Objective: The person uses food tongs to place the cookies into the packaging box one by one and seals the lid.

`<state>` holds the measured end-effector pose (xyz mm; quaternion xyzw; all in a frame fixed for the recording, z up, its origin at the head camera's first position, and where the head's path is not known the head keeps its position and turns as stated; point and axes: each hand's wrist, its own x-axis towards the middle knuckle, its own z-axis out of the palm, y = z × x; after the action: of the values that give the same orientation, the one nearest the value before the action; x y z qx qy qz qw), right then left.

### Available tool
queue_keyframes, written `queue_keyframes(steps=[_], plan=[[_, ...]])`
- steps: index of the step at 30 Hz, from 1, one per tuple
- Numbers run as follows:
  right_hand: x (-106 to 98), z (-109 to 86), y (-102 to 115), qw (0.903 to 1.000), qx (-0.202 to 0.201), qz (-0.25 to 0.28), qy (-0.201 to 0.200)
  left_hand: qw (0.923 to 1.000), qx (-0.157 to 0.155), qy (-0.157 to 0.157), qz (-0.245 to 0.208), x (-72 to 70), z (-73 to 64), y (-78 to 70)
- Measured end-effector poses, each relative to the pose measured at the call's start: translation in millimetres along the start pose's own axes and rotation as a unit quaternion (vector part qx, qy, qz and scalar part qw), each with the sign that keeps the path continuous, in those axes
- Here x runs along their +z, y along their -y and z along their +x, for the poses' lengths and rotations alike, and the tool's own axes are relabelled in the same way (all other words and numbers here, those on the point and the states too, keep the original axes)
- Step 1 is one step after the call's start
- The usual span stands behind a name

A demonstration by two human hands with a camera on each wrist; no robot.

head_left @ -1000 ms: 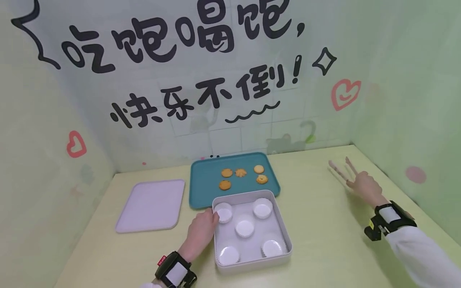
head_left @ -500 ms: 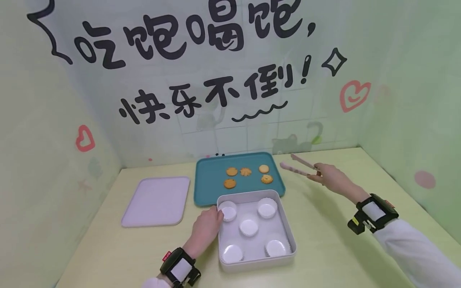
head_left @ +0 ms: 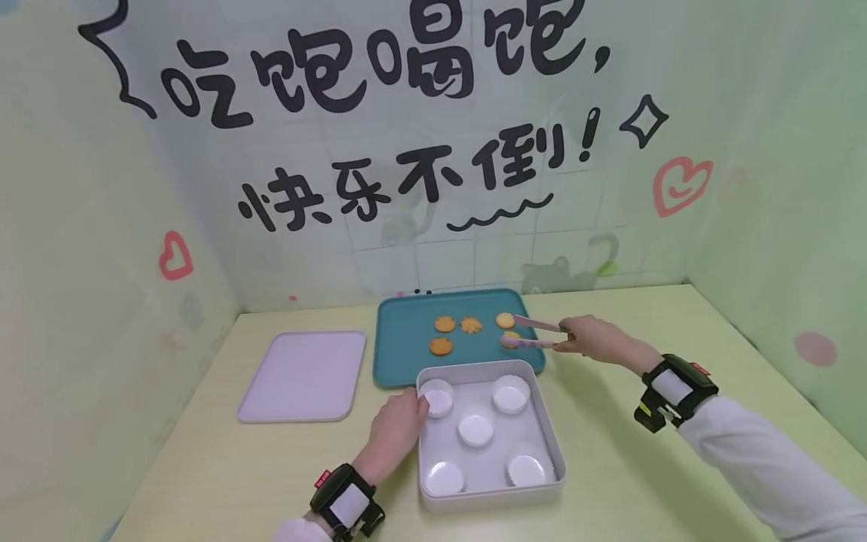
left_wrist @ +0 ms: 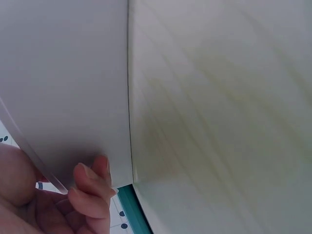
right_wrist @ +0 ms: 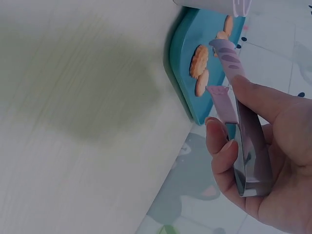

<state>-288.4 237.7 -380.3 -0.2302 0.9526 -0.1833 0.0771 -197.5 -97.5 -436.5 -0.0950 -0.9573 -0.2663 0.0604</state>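
My left hand point(head_left: 394, 427) grips the left wall of a white square box point(head_left: 493, 498), thumb over the rim. In the left wrist view its curled fingers point(left_wrist: 92, 187) lie against the outer wall. Several white paper baking cups point(head_left: 476, 430) sit inside the box. My right hand point(head_left: 601, 339) holds metal tongs point(right_wrist: 253, 156) with pink tips. The tongs' arms are spread over the right end of a teal tray point(head_left: 406, 335), one tip by a pale round cookie point(head_left: 504, 321), the other over a ring-shaped cookie point(head_left: 511, 336), partly hidden.
Other cookies point(head_left: 441, 346) lie farther left on the teal tray, one of them flower-shaped point(head_left: 470, 325). A flat lilac tray point(head_left: 305, 376) lies on the table's left side. Printed walls stand behind and at both sides.
My right hand has carried the tongs leftward from the table's right side to over the teal tray. My left hand keeps its grip on the box. The head view has shifted slightly.
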Motion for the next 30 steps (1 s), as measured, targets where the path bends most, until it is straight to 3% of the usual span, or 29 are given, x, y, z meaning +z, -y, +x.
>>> queue_keyframes(steps=[16, 23, 30], plan=[[-1.7, 7.0, 3.0, 0.9973, -0.033, -0.057, 0.033, 1.0, 0.006, -0.001, -0.004, 1.6, 0.1, 0.0], [-4.2, 12.1, 5.1, 0.9902, -0.064, -0.123, 0.018, 0.9999, 0.009, -0.007, -0.002, 3.0, -0.1, 1.4], [-5.0, 14.3, 3.7, 0.9884, -0.082, -0.126, 0.022, 0.9999, 0.008, -0.005, -0.007, 3.6, 0.4, 1.6]])
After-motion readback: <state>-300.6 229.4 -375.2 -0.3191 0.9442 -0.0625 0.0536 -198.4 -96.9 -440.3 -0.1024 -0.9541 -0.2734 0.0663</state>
